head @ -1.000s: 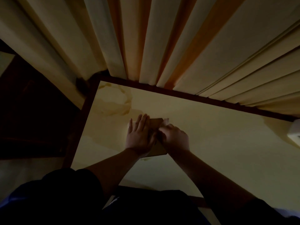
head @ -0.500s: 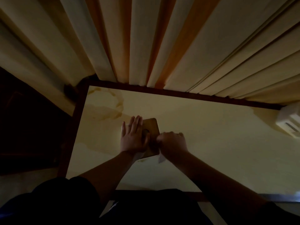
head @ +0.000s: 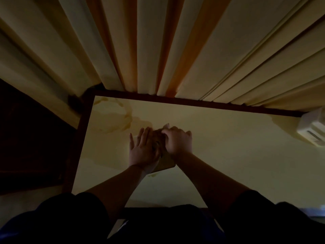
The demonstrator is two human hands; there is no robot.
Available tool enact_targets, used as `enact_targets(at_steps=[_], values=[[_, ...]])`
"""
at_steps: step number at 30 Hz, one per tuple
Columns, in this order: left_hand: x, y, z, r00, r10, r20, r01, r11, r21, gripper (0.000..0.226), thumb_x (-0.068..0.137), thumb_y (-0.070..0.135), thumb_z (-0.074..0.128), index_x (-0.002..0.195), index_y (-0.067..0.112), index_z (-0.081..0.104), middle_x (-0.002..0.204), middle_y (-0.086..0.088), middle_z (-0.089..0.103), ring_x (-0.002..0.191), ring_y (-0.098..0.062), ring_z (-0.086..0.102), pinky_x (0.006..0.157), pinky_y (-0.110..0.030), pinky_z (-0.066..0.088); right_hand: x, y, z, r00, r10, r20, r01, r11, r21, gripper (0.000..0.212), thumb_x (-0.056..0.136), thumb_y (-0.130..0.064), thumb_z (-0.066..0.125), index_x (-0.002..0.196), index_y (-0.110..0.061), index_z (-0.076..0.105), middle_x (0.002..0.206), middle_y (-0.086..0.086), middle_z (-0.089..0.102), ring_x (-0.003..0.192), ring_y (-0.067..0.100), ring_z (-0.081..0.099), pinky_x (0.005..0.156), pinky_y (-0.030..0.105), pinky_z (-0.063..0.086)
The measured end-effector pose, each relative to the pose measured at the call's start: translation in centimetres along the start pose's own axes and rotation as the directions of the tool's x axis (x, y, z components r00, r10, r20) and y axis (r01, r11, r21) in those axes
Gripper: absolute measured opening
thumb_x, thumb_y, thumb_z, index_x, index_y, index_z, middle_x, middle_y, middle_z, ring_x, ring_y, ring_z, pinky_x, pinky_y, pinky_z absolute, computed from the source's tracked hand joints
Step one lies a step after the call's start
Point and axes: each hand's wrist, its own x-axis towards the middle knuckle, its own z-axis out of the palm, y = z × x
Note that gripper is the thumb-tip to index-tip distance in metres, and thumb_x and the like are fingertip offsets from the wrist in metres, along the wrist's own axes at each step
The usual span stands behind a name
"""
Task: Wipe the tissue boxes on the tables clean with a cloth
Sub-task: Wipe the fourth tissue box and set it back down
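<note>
Your left hand [head: 142, 152] lies flat on the left part of the box [head: 165, 162], fingers straight and spread, pointing away from you toward the curtain [head: 158, 46]. It presses the box down rather than gripping it. Your right hand [head: 177, 142] is curled into a loose fist on the box's right side, knuckles up, and a pale corner of cloth [head: 166, 125] pokes out just beyond its fingers, so it is holding the cloth against the box. The two hands touch each other over the box's middle.

The box is brown and flat-topped; only its near right corner and a strip between your hands show. It sits on the pale table [head: 228, 155], left of centre, well away from every edge. Faint ring-shaped stains [head: 112, 117] mark the tabletop at the far left corner. A dark wooden frame [head: 84, 138] borders the table. At the far right edge sits a white device [head: 311, 129]; the light is too dim to tell what it is.
</note>
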Motion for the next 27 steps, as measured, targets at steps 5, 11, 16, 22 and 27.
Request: enact_targets(at_steps=[5,11,16,22,27], values=[[0.2,-0.1,0.0,0.999,-0.009,0.048,0.009,1.000,0.000,0.081,0.098,0.060,0.020,0.163,0.013,0.027,0.170,-0.004,0.026,0.160,-0.025,0.013,0.127,-0.060,-0.006,-4.6,1.4,2.6,0.997,-0.013,-0.081,0.006,0.996,-0.084,0.025,0.090,-0.034,0.060,0.110,-0.026,0.074,0.082,-0.001,0.070,0.065,0.025,0.069,0.069,0.037,0.042],[0.4,0.0,0.1,0.999,-0.030,0.018,0.030,1.000,0.006,0.078,0.096,0.052,0.025,0.162,0.010,0.032,0.167,-0.007,0.034,0.157,-0.027,0.020,0.128,-0.058,-0.001,-8.5,2.0,1.1,0.982,0.054,0.181,-0.014,0.977,-0.212,0.054,0.095,-0.039,0.059,0.145,-0.020,0.052,0.099,0.002,0.073,0.086,0.026,0.073,0.073,0.040,0.029],[0.5,-0.1,0.2,0.999,-0.017,0.032,0.017,1.000,0.015,0.080,0.097,0.056,0.022,0.163,0.010,0.029,0.169,-0.007,0.030,0.158,-0.026,0.016,0.129,-0.055,-0.003,-6.8,0.3,-2.3,0.939,0.118,0.322,-0.078,0.988,-0.135,0.022,0.092,-0.030,0.071,0.113,-0.025,0.067,0.109,-0.002,0.071,0.105,0.027,0.071,0.091,0.041,0.039],[0.0,0.2,-0.3,0.999,0.003,0.033,-0.004,0.999,0.034,0.077,0.100,0.055,0.023,0.163,0.010,0.029,0.169,-0.007,0.028,0.158,-0.028,0.015,0.129,-0.055,-0.002,-1.6,-1.3,-3.5,0.952,0.123,0.280,-0.113,0.992,-0.054,0.015,0.096,-0.018,0.055,0.093,-0.023,0.069,0.080,-0.002,0.057,0.094,0.029,0.068,0.089,0.043,0.039],[0.1,0.2,-0.2,1.000,-0.010,0.013,0.009,1.000,0.026,0.070,0.100,0.050,0.029,0.157,0.013,0.040,0.166,-0.006,0.034,0.157,-0.028,0.019,0.127,-0.060,0.007,1.9,-1.7,-3.1,0.987,0.088,0.134,-0.081,0.995,-0.058,0.020,0.096,-0.014,0.057,0.098,-0.026,0.072,0.092,-0.001,0.069,0.090,0.028,0.067,0.082,0.042,0.033]])
